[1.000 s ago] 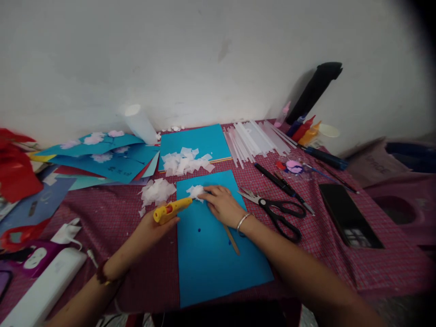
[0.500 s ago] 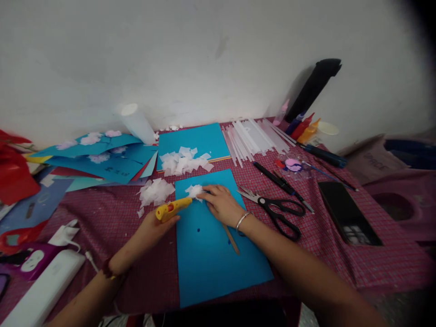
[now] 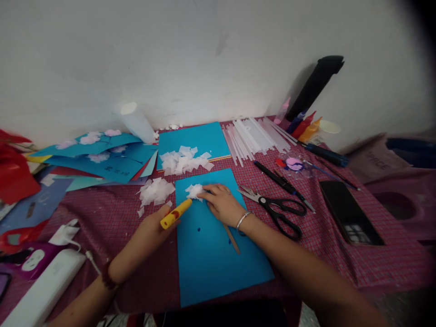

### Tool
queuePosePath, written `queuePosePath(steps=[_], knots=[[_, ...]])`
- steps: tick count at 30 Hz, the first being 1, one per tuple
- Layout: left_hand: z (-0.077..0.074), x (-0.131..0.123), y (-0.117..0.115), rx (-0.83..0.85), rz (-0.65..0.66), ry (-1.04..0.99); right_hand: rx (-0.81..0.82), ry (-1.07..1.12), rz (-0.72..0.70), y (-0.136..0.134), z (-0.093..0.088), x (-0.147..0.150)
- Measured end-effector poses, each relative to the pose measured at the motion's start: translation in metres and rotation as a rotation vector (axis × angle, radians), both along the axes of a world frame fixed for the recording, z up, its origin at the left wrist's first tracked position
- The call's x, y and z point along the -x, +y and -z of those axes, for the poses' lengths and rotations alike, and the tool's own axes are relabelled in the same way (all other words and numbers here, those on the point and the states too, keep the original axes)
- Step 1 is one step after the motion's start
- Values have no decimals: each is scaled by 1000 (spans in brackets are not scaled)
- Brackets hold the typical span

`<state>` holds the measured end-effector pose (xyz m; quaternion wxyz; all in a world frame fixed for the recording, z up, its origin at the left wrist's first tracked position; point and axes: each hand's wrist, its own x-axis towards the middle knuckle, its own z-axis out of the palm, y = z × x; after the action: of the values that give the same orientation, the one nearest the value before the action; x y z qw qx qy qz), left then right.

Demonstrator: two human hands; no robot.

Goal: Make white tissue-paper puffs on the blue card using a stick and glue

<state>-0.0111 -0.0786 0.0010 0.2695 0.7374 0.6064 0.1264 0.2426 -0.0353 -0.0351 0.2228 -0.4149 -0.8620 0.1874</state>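
My left hand point(image 3: 154, 231) is closed around a yellow glue gun point(image 3: 176, 214), whose tip points up and right over a blue sheet point(image 3: 218, 272). Near the top of that sheet lies a crumpled clump of white tissue paper point(image 3: 193, 191). The stretched fingertips of my right hand point(image 3: 223, 204) touch the clump's right edge, while the palm is low over the sheet. From under this hand a thin wooden stick point(image 3: 234, 243) sticks out toward me; its upper end is hidden. A small dark blue spot point(image 3: 199, 230) marks the sheet.
Black-handled scissors point(image 3: 282, 206) and a phone point(image 3: 350, 213) lie right. Behind are white paper squares point(image 3: 184, 160), more blue sheets point(image 3: 194, 136) and translucent sticks point(image 3: 252, 138). Another paper pile point(image 3: 155, 190) is beside my left hand. A white power strip point(image 3: 47, 286) lies at left.
My left hand has tilted the glue gun a little more upright, its tip slightly lower and farther from the tissue clump. My right hand has stayed in place.
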Motion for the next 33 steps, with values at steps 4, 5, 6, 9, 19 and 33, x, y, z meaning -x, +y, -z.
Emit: queuePosePath(steps=[4, 5, 6, 9, 19, 33], knots=[[-10, 1, -5, 18, 53, 206, -9, 2, 0, 0, 0, 0], [-13, 1, -7, 29, 68, 220, -8, -1, 0, -1, -1, 0], [-16, 3, -8, 46, 87, 231, -5, -4, 2, -1, -2, 0], [-29, 10, -11, 61, 131, 274, -2, -12, 9, -2, -4, 0], [-59, 60, -29, -340, -37, 765, -32, 17, -1, -1, 2, 2], [-27, 151, 15, -83, -606, 806, 50, -350, 126, -55, -22, -21]])
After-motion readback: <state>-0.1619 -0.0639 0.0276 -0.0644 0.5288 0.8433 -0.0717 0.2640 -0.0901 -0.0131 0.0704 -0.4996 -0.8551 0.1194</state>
